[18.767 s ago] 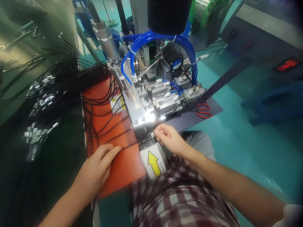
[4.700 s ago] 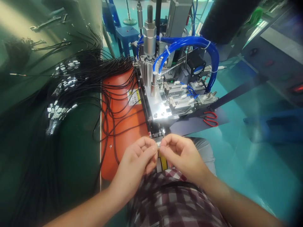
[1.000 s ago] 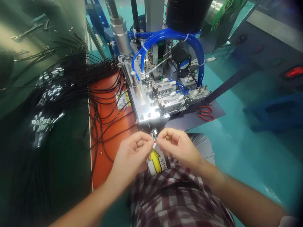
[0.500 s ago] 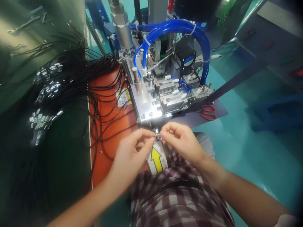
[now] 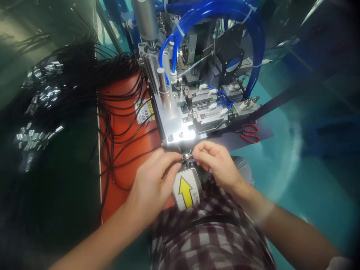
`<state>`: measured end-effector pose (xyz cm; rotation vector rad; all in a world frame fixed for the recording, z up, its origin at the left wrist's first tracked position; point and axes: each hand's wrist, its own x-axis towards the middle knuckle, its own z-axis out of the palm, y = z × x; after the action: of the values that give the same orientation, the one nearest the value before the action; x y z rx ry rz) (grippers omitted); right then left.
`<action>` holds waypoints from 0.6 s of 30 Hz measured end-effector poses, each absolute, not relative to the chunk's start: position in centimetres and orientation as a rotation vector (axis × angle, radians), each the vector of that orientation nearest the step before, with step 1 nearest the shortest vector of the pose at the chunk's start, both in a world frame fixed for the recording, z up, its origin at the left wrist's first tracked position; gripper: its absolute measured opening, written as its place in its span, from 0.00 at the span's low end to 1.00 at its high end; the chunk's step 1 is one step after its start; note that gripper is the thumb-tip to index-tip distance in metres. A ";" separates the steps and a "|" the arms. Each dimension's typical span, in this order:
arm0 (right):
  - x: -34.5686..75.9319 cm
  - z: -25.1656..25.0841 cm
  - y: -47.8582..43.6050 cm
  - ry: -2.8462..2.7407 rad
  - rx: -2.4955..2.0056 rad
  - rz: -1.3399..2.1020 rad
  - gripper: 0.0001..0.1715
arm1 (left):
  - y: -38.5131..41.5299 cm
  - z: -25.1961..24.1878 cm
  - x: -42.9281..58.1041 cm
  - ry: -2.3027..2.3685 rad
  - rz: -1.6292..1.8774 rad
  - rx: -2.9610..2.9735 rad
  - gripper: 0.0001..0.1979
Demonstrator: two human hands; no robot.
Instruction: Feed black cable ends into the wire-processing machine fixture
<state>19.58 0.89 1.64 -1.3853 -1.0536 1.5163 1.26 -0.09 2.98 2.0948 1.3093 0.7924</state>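
In front of the machine, my left hand [image 5: 156,172] is closed, thumb and forefinger pinching what looks like a black cable end [image 5: 183,159]. Just to its right, my right hand [image 5: 216,163] pinches thin coloured wires [image 5: 191,154] at the cable's tip. Both sets of fingertips are close together over a small metal fixture [image 5: 186,155] at the machine's front edge. The fingers partly cover the wires, and their exact number does not show. Below the fingertips lies a white label with a yellow arrow [image 5: 185,191].
The metal machine [image 5: 174,123] with blue air hoses [image 5: 255,48] stands directly ahead. Black cables [image 5: 112,75] with shiny ends run across the orange surface [image 5: 126,135] on the left. Red-handled cutters [image 5: 250,134] lie right of the machine.
The fingertips have drawn slightly apart, and the coloured wires show between them at the fixture. The camera view has shifted, bringing the machine closer.
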 end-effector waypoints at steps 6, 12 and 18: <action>19.4 0.5 0.8 -1.004 -1.407 1.535 0.08 | 0.0 2.3 0.9 1.216 0.761 2.124 0.13; 19.4 0.3 0.7 -0.994 -1.419 1.530 0.08 | 0.0 1.8 0.9 1.228 0.702 2.281 0.15; 19.2 0.2 0.7 -0.986 -1.397 1.524 0.08 | -0.1 1.3 0.7 1.261 0.689 2.384 0.15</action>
<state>19.24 0.69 0.17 -1.3967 -0.9857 1.5237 0.73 -0.08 1.33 2.3842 1.2614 0.6895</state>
